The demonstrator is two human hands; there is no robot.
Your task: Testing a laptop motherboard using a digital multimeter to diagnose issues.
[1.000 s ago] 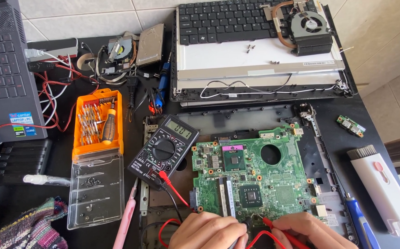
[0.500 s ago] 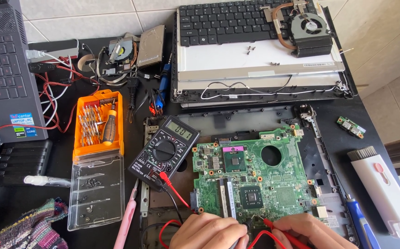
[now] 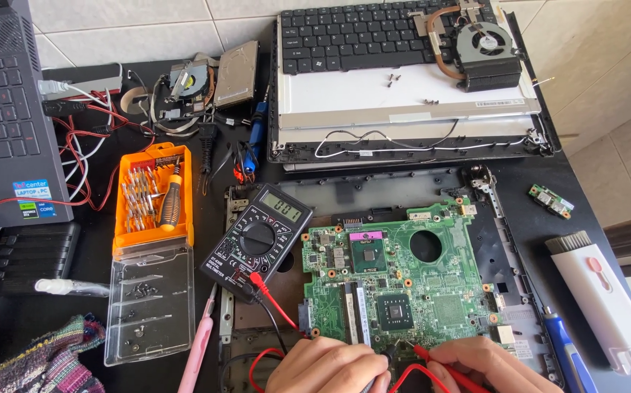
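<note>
A green laptop motherboard lies in a dark laptop base at the table's front. My left hand grips a black probe at the board's near edge. My right hand holds a red probe whose tip touches the board close to the black one. Red and black leads run from the probes to a black multimeter lying left of the board, its display lit.
An orange screwdriver bit case with a clear lid lies at left, a pink tool beside it. Behind the board lie a dismantled keyboard and screen panel with a cooling fan. A black laptop stands far left, a white brush tool at right.
Both hands stay at the board's near edge with the probes. The view has shifted very slightly; nothing on the table has moved.
</note>
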